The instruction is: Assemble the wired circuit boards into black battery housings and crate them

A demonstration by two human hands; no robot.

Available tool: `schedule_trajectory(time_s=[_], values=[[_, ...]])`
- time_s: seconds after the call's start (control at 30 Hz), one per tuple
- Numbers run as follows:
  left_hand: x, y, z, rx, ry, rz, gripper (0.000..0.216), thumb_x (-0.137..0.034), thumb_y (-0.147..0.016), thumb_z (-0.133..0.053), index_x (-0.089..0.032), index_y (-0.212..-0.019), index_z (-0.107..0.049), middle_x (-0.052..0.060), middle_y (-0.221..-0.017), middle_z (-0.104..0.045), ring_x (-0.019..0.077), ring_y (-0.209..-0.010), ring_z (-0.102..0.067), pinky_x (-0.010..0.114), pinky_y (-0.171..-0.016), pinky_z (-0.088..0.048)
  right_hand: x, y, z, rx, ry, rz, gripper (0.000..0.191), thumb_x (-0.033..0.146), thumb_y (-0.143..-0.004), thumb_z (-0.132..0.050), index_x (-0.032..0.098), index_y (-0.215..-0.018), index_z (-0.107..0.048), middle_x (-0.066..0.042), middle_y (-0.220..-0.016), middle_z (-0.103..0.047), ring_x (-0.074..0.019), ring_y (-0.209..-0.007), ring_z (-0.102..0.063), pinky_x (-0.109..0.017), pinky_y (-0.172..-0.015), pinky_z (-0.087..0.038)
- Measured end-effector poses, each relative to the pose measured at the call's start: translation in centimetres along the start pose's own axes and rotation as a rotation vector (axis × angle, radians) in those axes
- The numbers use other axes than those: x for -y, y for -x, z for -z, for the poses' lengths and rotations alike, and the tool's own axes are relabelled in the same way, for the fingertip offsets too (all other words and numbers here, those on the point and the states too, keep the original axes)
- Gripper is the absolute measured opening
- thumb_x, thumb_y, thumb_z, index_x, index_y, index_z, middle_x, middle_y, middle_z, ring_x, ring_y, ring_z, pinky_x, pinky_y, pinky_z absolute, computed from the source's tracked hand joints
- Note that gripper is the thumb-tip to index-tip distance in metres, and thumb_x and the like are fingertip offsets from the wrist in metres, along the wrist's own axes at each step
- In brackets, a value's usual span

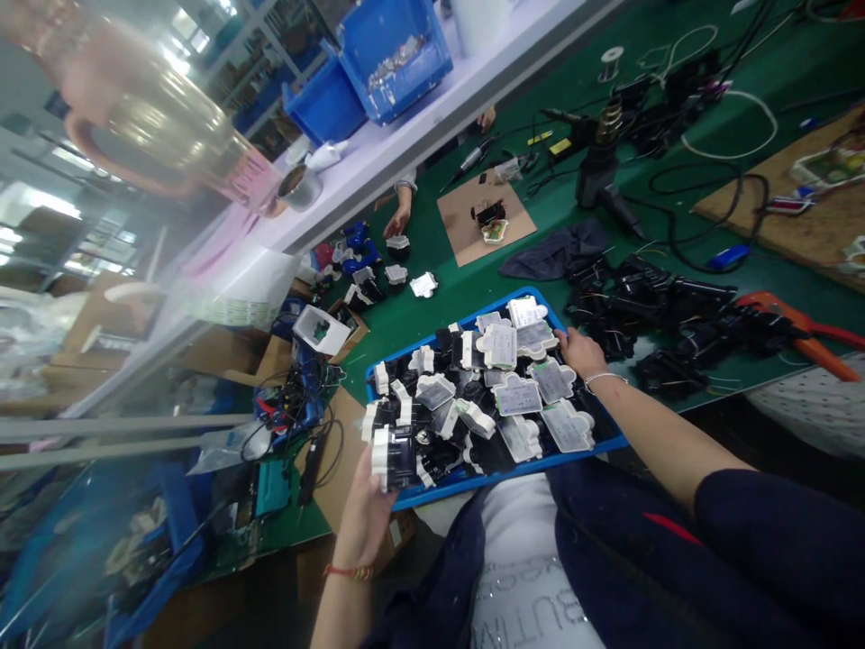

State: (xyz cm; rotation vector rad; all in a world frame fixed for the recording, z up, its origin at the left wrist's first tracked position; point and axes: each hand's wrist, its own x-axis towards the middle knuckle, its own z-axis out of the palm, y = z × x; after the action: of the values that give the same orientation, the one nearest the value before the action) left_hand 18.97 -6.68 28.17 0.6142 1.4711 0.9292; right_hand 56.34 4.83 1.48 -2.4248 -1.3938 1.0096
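A blue tray [541, 461] piled with several black and white plastic housings [514, 394] sits at the near edge of the green table, right in front of me. My left hand [365, 516] grips the tray's left end, its fingers curled against a black-and-white housing [396, 455] at the rim. At the tray's opposite end my right hand [579, 351], with a thin bracelet on the wrist, is closed over the rim beside the white covers.
Another person's hand [398, 219] rests near loose white and black parts [396, 273] farther up the table. A heap of black wired parts [649, 311], an orange-handled tool [804, 329], a black heat gun [598, 167], cardboard mats [483, 221] and blue bins [396, 54] surround the tray.
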Motion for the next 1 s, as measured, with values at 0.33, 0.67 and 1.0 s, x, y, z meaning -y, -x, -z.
schedule_trajectory(time_s=[0.33,0.67,1.0], values=[[2.8,-2.9,-3.5,-0.165,0.031,-0.014,0.032,-0.039,-0.08,-0.058,-0.028,-0.111,-0.056,0.004,-0.105,-0.065,0.0171,-0.089,-0.063,0.03,-0.078,-0.051,0.1,0.0,0.0,-0.008,0.015,-0.001,0.056,0.05,-0.095,-0.019,0.01,-0.111,-0.055,-0.022,-0.098,-0.067,-0.031,-0.093,-0.064,-0.036,-0.075,-0.044],[-0.7,-10.1,-8.2,0.29,-0.827,-0.434,0.036,-0.016,-0.067,-0.068,-0.025,-0.103,-0.069,0.006,-0.123,-0.057,0.0288,-0.127,-0.038,0.042,-0.115,-0.014,0.0,-0.1,-0.1,0.012,0.033,-0.006,0.059,0.051,-0.095,-0.014,0.011,-0.113,-0.053,-0.02,-0.099,-0.066,-0.0299,-0.094,-0.063,-0.035,-0.075,-0.044],[-6.6,-15.7,-8.9,0.551,-0.988,-0.205,0.033,-0.016,-0.057,-0.079,-0.02,-0.089,-0.07,0.009,-0.105,-0.067,0.027,-0.102,-0.06,0.04,-0.097,-0.044,0.2,-0.3,0.0,0.038,0.02,-0.012,0.055,0.05,-0.095,-0.016,0.013,-0.11,-0.054,-0.018,-0.096,-0.067,-0.0304,-0.091,-0.065,-0.035,-0.072,-0.044]])
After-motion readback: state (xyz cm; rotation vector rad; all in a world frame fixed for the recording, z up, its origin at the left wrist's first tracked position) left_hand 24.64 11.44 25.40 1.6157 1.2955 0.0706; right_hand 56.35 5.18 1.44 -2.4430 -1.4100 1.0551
